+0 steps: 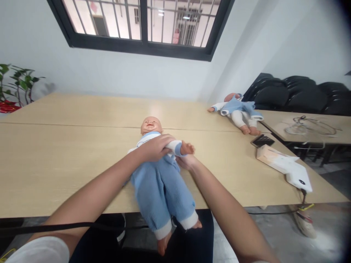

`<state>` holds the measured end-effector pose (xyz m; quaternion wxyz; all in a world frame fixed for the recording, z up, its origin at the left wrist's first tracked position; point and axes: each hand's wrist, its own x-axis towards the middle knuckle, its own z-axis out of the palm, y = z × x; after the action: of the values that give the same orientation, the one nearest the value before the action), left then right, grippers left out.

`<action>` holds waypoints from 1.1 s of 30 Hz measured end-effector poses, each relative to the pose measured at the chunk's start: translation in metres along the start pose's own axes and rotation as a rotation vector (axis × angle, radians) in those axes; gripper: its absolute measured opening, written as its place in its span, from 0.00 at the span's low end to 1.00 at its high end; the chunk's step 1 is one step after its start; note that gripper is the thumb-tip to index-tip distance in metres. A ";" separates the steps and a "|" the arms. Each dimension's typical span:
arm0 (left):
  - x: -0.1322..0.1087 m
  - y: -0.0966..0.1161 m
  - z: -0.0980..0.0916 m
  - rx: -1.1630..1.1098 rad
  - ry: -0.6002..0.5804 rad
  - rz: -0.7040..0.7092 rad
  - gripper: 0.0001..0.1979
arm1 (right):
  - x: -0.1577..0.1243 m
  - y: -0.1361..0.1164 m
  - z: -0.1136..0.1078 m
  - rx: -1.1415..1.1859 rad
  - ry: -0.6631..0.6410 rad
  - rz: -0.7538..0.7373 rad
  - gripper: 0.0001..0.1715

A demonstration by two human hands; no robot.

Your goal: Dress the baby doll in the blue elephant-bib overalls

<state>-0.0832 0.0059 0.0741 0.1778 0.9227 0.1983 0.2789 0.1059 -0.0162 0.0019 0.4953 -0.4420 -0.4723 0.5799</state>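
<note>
A baby doll (161,182) in blue trousers and a white-and-blue top lies on its back on the table, head away from me and feet over the near edge. My left hand (157,147) reaches across its chest, fingers closed around the doll's white sleeve (173,147). The doll's small hand sticks out past the blue cuff. Beneath that raised arm, at the doll's side, is my right hand (187,160). Its fingers are mostly hidden behind the sleeve and the doll's body, so their grip does not show.
A second doll (238,109) lies at the table's far right. Nearer are a dark phone (262,141), a tissue box (270,157) and a white device (299,178) with a cable. Cables (312,126) lie on another table, before stacked black chairs (296,95). A plant (23,82) stands left.
</note>
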 end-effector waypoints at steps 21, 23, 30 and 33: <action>-0.022 -0.022 -0.002 -0.250 0.391 -0.171 0.20 | -0.101 0.008 0.003 0.101 -0.224 0.076 0.18; -0.024 -0.020 -0.002 -0.260 0.354 -0.182 0.22 | -0.094 0.011 0.004 0.104 -0.222 0.042 0.18; -0.030 -0.023 0.004 -0.424 0.382 -0.213 0.31 | -0.081 0.007 -0.002 -0.413 -0.158 -0.104 0.09; -0.033 -0.032 0.009 -0.481 0.426 -0.240 0.35 | -0.077 0.007 -0.004 -0.709 -0.010 -0.239 0.07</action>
<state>-0.1115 0.0159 0.0382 0.3767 0.7454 0.2667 0.4810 0.1183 -0.0924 -0.0020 0.3734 -0.5248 -0.6944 0.3208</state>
